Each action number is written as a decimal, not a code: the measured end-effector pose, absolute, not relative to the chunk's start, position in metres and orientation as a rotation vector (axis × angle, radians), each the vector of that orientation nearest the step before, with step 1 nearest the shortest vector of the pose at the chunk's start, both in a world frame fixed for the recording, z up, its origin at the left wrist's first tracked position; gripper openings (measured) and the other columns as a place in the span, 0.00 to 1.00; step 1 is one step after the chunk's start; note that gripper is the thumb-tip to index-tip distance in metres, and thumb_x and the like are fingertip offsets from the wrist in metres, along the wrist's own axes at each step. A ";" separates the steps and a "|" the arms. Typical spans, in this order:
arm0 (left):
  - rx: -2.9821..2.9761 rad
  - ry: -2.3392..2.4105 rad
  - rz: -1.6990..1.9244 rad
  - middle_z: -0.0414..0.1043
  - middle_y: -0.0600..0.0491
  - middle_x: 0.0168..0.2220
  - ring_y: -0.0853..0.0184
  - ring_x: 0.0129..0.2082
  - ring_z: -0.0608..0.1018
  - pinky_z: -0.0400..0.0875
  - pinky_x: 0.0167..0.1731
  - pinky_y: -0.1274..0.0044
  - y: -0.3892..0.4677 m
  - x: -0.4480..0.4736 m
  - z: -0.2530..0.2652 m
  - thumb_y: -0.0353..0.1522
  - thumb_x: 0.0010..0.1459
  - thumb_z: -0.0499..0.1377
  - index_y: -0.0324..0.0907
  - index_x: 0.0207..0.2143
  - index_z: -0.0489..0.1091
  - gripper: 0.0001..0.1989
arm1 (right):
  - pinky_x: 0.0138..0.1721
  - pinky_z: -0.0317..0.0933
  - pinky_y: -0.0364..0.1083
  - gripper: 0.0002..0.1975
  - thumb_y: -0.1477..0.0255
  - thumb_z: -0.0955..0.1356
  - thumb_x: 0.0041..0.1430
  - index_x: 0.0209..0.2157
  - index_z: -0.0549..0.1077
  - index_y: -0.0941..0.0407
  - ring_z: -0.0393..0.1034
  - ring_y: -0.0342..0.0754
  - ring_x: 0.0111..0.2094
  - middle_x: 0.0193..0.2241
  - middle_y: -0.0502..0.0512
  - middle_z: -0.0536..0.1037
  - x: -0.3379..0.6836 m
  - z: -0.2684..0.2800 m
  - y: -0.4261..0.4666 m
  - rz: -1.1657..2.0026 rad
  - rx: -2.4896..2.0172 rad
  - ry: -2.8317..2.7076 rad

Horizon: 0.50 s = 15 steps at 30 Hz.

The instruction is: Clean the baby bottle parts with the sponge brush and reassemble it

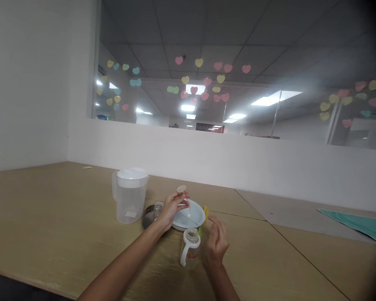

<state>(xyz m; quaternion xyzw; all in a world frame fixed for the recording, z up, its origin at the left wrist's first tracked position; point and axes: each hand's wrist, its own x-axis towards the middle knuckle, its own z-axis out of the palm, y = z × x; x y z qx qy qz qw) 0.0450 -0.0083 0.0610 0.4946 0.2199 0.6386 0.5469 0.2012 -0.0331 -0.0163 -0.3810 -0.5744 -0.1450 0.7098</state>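
My left hand [174, 209] pinches a small round translucent lid [181, 189], raised over a pale blue-white bowl [198, 215]. Just in front of the bowl stands a clear bottle [192, 256] upright, its mouth uncovered, with a white collar and handle and red lettering. To its right hovers my right hand [217, 242], fingers loosely bent and a bit apart, nothing visible in them. Behind that hand are a yellow item [206, 213] and a sliver of something green [200, 231], both partly hidden. A metal tray [146, 217] with a small clear cup [158, 207] sits left of the bowl.
A lidded translucent pitcher [130, 200] stands to the left on the wood-coloured table [65, 225]. Teal cloth [359, 225] lies at the far right. Behind the table rises a white wall [175, 150] with a window above, dotted with heart-shaped notes [199, 62].
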 end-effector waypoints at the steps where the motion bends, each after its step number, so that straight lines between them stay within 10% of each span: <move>1: 1.131 0.479 1.515 0.75 0.46 0.38 0.71 0.29 0.75 0.74 0.37 0.74 -0.014 0.046 0.059 0.38 0.50 0.64 0.36 0.40 0.73 0.17 | 0.41 0.62 0.53 0.14 0.66 0.59 0.62 0.40 0.71 0.57 0.70 0.53 0.40 0.37 0.61 0.75 0.197 -0.016 -0.036 -0.381 -0.760 -1.400; 15: 0.923 0.314 1.525 0.73 0.51 0.34 0.76 0.26 0.70 0.67 0.31 0.81 -0.017 0.044 0.021 0.36 0.45 0.68 0.37 0.37 0.74 0.16 | 0.35 0.66 0.50 0.19 0.63 0.64 0.58 0.48 0.61 0.57 0.69 0.52 0.38 0.37 0.60 0.71 0.166 -0.029 -0.025 -0.474 -0.840 -1.571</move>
